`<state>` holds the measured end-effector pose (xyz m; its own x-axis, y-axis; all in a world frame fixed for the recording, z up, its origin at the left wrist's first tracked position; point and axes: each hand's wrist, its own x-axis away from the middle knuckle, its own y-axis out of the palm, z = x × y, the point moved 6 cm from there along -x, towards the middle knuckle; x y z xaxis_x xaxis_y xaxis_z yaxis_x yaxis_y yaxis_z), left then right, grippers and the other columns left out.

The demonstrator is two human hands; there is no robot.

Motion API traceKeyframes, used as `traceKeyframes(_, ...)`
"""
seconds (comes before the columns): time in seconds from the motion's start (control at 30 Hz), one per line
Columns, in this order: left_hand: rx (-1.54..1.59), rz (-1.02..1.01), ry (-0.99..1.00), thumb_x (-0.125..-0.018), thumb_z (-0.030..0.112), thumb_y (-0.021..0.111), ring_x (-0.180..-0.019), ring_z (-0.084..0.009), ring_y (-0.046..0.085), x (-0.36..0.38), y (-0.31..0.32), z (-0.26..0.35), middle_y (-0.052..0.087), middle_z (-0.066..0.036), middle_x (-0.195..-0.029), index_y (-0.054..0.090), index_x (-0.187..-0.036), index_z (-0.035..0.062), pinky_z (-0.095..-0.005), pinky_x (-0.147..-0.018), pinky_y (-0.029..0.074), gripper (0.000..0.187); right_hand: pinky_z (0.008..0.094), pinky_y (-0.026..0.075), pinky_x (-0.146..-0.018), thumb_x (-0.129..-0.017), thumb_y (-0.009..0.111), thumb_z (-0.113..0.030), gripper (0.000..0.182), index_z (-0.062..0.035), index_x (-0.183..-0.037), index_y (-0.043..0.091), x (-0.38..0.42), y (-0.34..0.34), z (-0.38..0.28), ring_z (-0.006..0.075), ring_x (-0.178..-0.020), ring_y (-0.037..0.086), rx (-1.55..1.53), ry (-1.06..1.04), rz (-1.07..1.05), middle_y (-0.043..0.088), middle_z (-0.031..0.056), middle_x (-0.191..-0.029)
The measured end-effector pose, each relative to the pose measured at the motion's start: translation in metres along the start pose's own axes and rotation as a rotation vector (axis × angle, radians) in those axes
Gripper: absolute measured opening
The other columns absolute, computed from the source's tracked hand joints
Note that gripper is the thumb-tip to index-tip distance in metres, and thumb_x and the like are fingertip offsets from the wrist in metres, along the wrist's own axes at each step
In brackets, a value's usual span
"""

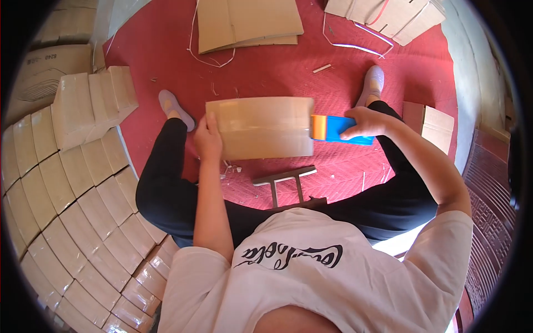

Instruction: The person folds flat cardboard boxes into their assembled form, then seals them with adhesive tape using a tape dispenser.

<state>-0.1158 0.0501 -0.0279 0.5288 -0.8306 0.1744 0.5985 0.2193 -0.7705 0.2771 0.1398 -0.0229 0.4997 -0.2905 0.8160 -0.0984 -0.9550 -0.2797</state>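
Note:
My left hand (209, 139) grips the left end of a brown cardboard box (267, 129), which is raised in front of me above the floor. Glossy streaks show along the face of the box. In my right hand (366, 122) is a blue tape dispenser (335, 129), with the fingers wrapped round its body. Its orange end meets the right edge of the box. Whether a strip of tape runs between them I cannot make out.
Stacked cardboard boxes (83, 233) fill the left side. Flattened cardboard (250, 22) and a strapped cardboard bundle (388, 16) lie ahead on the red floor covering (161, 66). A small carton (436, 127) stands right. A dark metal frame (286, 176) is between my legs.

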Motion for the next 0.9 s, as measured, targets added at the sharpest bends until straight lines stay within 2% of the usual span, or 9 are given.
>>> traceKeyframes(0.13, -0.209, -0.142, -0.164, -0.094, 0.043, 0.043, -0.103, -0.0376, 0.058, -0.04, 0.004, -0.043, 0.063, -0.019, -0.108, 0.053, -0.123, 0.0067, -0.0404, -0.086, 0.045, 0.047, 0.0366, 0.05, -0.078, -0.068, 0.074, -0.049, 0.066, 0.0011, -0.108, 0.06, -0.033, 0.016, -0.039, 0.0295, -0.09, 0.064, -0.08, -0.149, -0.002, 0.065, 0.0184, -0.097)
traceKeyframes(0.2, -0.309, 0.215, 0.177, -0.093, 0.042, 0.045, -0.124, -0.0377, 0.042, -0.037, 0.0, -0.036, 0.047, -0.018, -0.134, 0.041, -0.135, 0.0083, -0.0469, -0.099, 0.036, 0.054, 0.0373, 0.05, -0.078, -0.068, 0.074, -0.05, 0.068, 0.0011, -0.11, 0.059, -0.04, 0.02, -0.039, 0.03, -0.091, 0.063, -0.094, -0.16, -0.033, 0.065, 0.0187, -0.099)
traceKeyframes(0.23, -0.32, 0.206, 0.182, -0.093, 0.042, 0.045, -0.124, -0.0377, 0.042, -0.03, 0.001, -0.02, 0.047, -0.018, -0.134, 0.041, -0.135, 0.0083, -0.0469, -0.099, 0.036, 0.054, 0.0378, 0.05, -0.079, -0.068, 0.074, -0.05, 0.069, 0.001, -0.112, 0.058, -0.041, 0.022, -0.035, 0.0301, -0.091, 0.063, -0.14, -0.193, -0.037, 0.065, 0.0187, -0.1)
traceKeyframes(0.3, -0.812, 0.19, 0.163, -0.089, 0.04, 0.05, -0.137, -0.0365, 0.02, -0.009, 0.02, 0.019, 0.021, -0.014, -0.15, 0.026, -0.143, 0.0103, -0.0585, -0.106, 0.021, 0.066, 0.0381, 0.05, -0.079, -0.068, 0.074, -0.052, 0.072, 0.0002, -0.115, 0.057, -0.043, 0.025, -0.028, 0.0305, -0.092, 0.063, -0.177, -0.227, -0.018, 0.064, 0.0184, -0.101)
traceKeyframes(0.33, -0.818, 0.182, 0.168, -0.089, 0.04, 0.05, -0.137, -0.0365, 0.02, 0.001, 0.032, 0.031, 0.021, -0.014, -0.15, 0.026, -0.143, 0.0103, -0.0585, -0.106, 0.021, 0.066, 0.0381, 0.05, -0.079, -0.068, 0.074, -0.052, 0.072, 0.0002, -0.115, 0.057, -0.044, 0.026, -0.026, 0.0305, -0.092, 0.063, -0.187, -0.225, -0.021, 0.064, 0.0184, -0.101)
traceKeyframes(0.4, -0.718, 0.025, 0.409, -0.087, 0.039, 0.052, -0.141, -0.0336, 0.01, 0.023, 0.069, 0.064, 0.012, -0.012, -0.153, 0.023, -0.144, 0.0108, -0.065, -0.105, 0.012, 0.071, 0.0379, 0.05, -0.08, -0.069, 0.074, -0.052, 0.073, -0.0009, -0.117, 0.055, -0.046, 0.027, -0.025, 0.0303, -0.093, 0.063, -0.174, -0.224, -0.036, 0.064, 0.018, -0.102)
traceKeyframes(0.5, -0.734, -0.113, 0.452, -0.086, 0.037, 0.053, -0.141, -0.033, 0.012, 0.048, 0.102, 0.107, 0.014, -0.011, -0.153, 0.024, -0.145, 0.0113, -0.0613, -0.107, 0.011, 0.071, 0.0384, 0.05, -0.082, -0.069, 0.073, -0.052, 0.074, -0.0023, -0.12, 0.054, -0.048, 0.025, -0.022, 0.0303, -0.095, 0.062, -0.212, -0.257, -0.061, 0.063, 0.0174, -0.105)
traceKeyframes(0.8, -0.548, -0.186, 0.527, -0.087, 0.023, 0.044, -0.14, -0.0331, 0.012, 0.056, 0.113, 0.118, 0.015, -0.011, -0.153, 0.025, -0.144, 0.009, -0.0575, -0.109, 0.006, 0.062, 0.0399, 0.05, -0.079, -0.069, 0.071, -0.055, 0.071, -0.0006, -0.112, 0.055, -0.057, 0.034, 0.001, 0.0321, -0.092, 0.062, -0.31, -0.392, -0.045, 0.063, 0.0185, -0.101)
traceKeyframes(0.9, -0.574, -0.205, 0.52, -0.086, 0.027, 0.044, -0.14, -0.0345, 0.011, 0.054, 0.115, 0.113, 0.015, -0.013, -0.153, 0.025, -0.144, 0.0077, -0.0577, -0.108, 0.006, 0.064, 0.0409, 0.05, -0.079, -0.068, 0.069, -0.056, 0.074, 0.0022, -0.112, 0.055, -0.07, 0.036, 0.041, 0.0342, -0.092, 0.062, -0.111, -0.34, -0.044, 0.063, 0.0203, -0.1)
